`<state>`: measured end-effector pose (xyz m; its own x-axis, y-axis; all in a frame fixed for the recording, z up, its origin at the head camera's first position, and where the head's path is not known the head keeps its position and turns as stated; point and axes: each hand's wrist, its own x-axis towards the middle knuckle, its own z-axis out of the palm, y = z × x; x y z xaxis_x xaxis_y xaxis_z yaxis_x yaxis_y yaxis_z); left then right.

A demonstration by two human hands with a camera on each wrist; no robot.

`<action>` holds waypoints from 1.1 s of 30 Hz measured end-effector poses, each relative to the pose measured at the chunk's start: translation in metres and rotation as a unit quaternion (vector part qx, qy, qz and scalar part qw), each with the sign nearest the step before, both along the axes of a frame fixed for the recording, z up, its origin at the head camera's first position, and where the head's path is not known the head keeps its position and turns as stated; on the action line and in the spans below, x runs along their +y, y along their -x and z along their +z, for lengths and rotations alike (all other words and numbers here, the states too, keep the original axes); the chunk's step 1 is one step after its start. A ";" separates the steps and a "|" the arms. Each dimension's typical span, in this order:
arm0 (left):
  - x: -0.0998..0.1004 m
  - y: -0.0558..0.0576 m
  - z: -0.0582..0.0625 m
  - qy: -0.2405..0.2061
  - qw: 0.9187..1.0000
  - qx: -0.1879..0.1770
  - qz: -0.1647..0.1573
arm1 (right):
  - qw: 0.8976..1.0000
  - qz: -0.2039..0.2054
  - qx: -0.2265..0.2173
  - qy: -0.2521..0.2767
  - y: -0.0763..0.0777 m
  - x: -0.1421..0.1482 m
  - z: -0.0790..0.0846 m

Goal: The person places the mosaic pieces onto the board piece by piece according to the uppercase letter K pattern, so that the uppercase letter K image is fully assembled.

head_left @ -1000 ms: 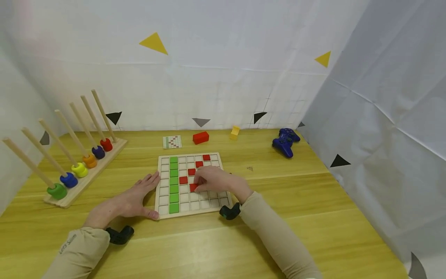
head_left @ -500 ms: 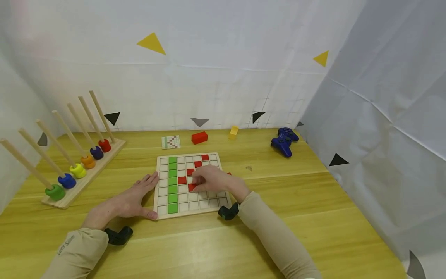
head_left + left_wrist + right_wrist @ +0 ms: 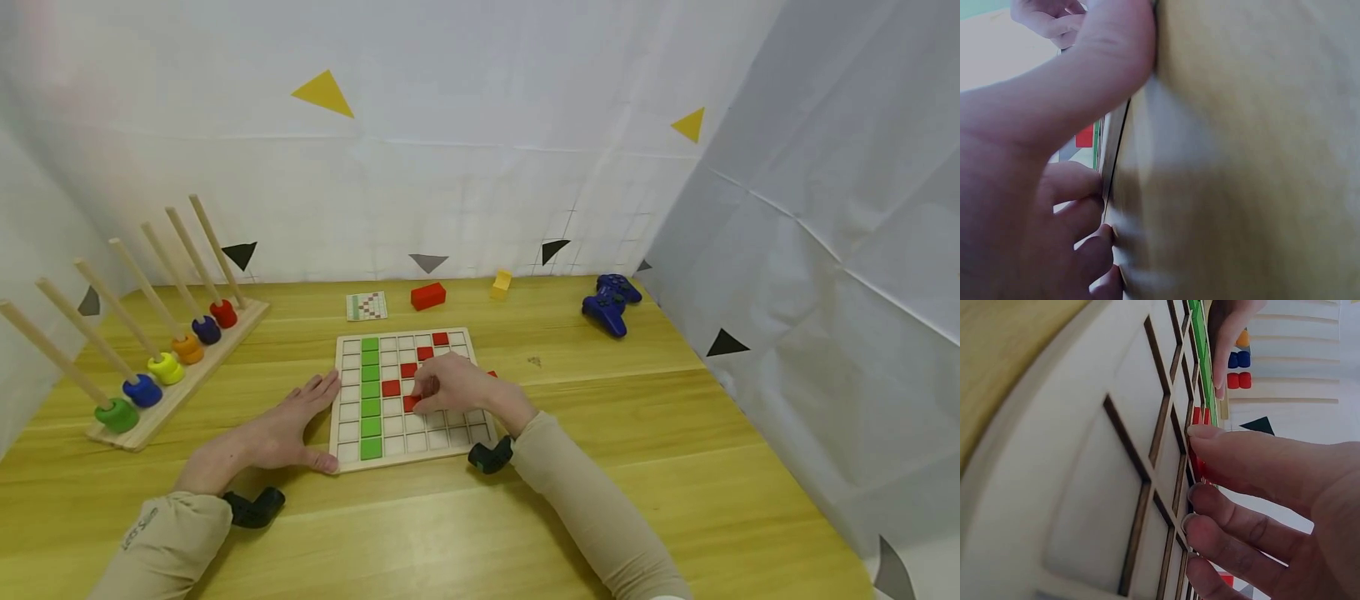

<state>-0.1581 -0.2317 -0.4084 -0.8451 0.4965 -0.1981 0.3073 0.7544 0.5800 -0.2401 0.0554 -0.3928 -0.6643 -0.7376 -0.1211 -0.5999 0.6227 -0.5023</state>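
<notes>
A wooden grid board (image 3: 393, 425) lies flat on the table, with a column of green tiles (image 3: 371, 408) and several red tiles set in a diagonal. My right hand (image 3: 461, 387) is over its middle, thumb and index finger pinching a red tile (image 3: 409, 403) at one of the cells. In the right wrist view the thumb (image 3: 1210, 440) lies against that red tile (image 3: 1197, 465), the other fingers curled beside it. My left hand (image 3: 288, 425) rests spread at the board's left side, thumb at the near corner and fingertips along the edge. Cells under my right hand are hidden.
A pattern card (image 3: 367, 306), a red block (image 3: 428, 296) and a yellow block (image 3: 501, 284) sit behind the board. A blue game controller (image 3: 612, 305) lies back right. At left stands a peg stacker (image 3: 198, 371) with coloured rings. A bit of red (image 3: 492, 374) shows behind my right wrist.
Both hands keep nearly the same pose, and the right fingers stay at the same red tile. The whole head view has shifted slightly.
</notes>
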 end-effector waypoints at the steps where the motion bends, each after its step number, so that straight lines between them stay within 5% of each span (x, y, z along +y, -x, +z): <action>1: 0.000 0.000 0.000 -0.001 1.000 0.001 -0.001 | 1.000 0.000 0.000 0.001 0.000 0.000 0.000; 16: -0.001 0.000 -0.002 0.003 1.000 -0.001 0.002 | 0.999 0.020 0.036 0.003 0.004 0.010 0.011; 23: 0.000 0.000 -0.001 0.004 1.000 -0.001 0.002 | 0.998 0.011 0.016 0.056 0.013 0.046 0.021; 33: -0.002 -0.001 -0.001 -0.005 1.000 0.004 -0.003 | 0.997 -0.023 0.045 0.064 0.027 0.103 0.011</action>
<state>-0.1570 -0.2333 -0.4095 -0.8439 0.5032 -0.1858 0.3167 0.7469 0.5846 -0.2669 0.1582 -0.3822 -0.7022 -0.7112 0.0337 -0.6180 0.5853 -0.5249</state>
